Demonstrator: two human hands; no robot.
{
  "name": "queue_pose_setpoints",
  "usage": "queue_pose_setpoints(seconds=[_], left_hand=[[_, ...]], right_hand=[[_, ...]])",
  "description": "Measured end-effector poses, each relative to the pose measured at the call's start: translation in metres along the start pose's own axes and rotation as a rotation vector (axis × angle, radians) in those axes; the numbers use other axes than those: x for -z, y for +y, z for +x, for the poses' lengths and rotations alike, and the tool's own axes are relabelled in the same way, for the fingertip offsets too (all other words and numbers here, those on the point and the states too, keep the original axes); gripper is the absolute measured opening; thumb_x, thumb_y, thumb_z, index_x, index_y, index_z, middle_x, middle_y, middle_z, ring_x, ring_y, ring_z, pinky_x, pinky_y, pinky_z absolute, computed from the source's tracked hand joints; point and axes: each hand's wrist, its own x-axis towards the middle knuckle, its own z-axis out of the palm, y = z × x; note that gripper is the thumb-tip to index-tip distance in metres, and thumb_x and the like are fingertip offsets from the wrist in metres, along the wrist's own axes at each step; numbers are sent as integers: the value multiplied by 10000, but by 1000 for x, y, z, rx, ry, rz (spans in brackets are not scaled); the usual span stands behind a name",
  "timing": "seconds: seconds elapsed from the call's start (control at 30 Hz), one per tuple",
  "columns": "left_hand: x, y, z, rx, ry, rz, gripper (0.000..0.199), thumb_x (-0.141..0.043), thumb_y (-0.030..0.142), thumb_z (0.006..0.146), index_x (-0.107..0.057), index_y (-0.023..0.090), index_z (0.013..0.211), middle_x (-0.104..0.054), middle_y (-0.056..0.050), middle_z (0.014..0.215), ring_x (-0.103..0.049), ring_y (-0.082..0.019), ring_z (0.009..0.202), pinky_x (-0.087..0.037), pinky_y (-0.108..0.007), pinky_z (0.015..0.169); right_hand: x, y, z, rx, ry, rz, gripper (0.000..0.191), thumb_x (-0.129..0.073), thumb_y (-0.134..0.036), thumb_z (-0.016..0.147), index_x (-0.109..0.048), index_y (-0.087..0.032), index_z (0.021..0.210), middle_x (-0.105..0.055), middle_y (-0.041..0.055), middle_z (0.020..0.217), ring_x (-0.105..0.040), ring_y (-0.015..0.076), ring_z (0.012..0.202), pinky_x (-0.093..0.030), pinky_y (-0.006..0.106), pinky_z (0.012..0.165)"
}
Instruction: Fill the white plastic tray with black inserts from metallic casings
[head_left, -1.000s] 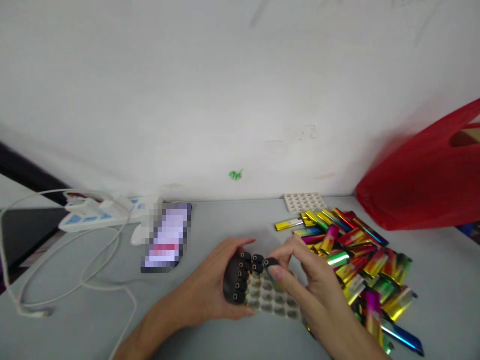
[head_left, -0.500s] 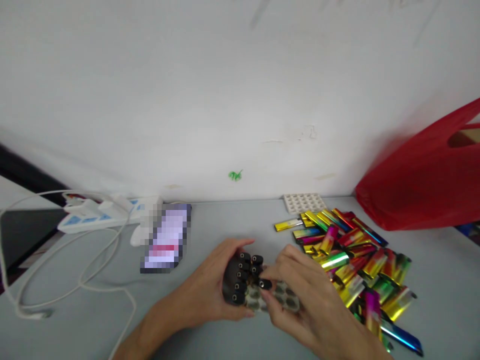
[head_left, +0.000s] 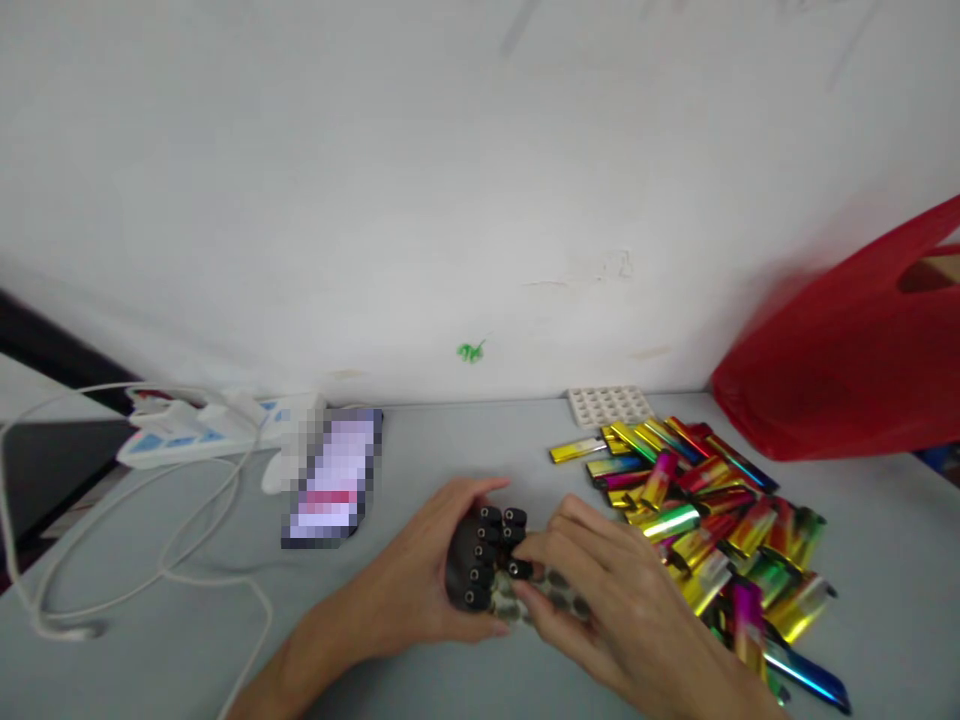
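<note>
From my end, the right hand (head_left: 619, 590) had edged left, its fingers narrowed on a small piece; the left hand (head_left: 420, 572) stayed curled round the gridded tray (head_left: 512, 611). That black-capped piece (head_left: 520, 569) now sat at the tray, nearer its left end.

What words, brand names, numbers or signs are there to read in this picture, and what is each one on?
None that I can read.
Phone screen: pixelated, unreadable.
Green wall mark: no letters I can make out.
Shiny coloured pieces: any print is too small and blurred.
Power strip: likewise, any print is too small.
</note>
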Motion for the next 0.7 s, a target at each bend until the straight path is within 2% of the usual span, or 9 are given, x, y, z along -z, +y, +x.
queue_pose_setpoints(seconds=[0.1,0.17,0.3,0.4,0.5,0.6,0.7], left_hand=[[-1,-1,-1,-1,10,-5,1098,-1052,344,734,-439,383,1644,-637,-64,1463,-667,-343,1319,-529,-478,1183],[-1,-2,-1,-1,14,-8,1108,-1057,341,724,-442,379,1645,-636,-66,1469,-665,-346,1324,-525,-479,1186],[0,-3,-1,3,-2,-20,1118,-1066,352,719,-442,367,1646,-627,-79,1486,-658,-350,1332,-516,-498,1191],[0,-1,0,6,-14,-29,1115,-1067,336,725,-436,373,1644,-632,-79,1481,-654,-348,1334,-504,-512,1201],[0,0,0,14,-14,-33,1116,-1067,293,717,-440,373,1637,-632,-78,1483,-655,-348,1334,-495,-518,1210],[-1,0,0,10,-12,-42,1125,-1065,284,716,-433,371,1641,-628,-79,1486,-661,-347,1329,-495,-519,1214],[-1,-1,0,5,-20,-43,1131,-1065,291,718,-424,373,1647,-633,-74,1466,-661,-344,1325,-504,-513,1207]], right_hand=[[0,-1,0,-27,36,47,156,-666,-215,1083,-652,-241,1236,-746,41,971,-685,240,900,-506,350,718],[-1,0,0,-52,114,26,175,-644,-204,1084,-634,-241,1255,-747,41,980,-689,240,895,-515,359,741],[-4,9,2,-153,253,-186,182,-539,-184,1117,-627,-206,1275,-764,108,1112,-684,309,1048,-520,454,907],[-8,20,3,-261,182,-394,327,-498,-184,1132,-628,-141,1428,-732,208,1390,-647,390,1278,-470,566,1063],[-15,27,0,-294,62,-539,452,-461,-183,1147,-562,-97,1579,-587,269,1653,-523,435,1529,-370,649,1176],[-19,31,-5,-279,-25,-564,536,-424,-130,1148,-451,-88,1681,-544,252,1713,-454,394,1618,-289,660,1229],[-19,33,-7,-272,-75,-515,630,-404,1,1089,-418,-126,1706,-586,204,1694,-515,351,1574,-300,618,1210]])
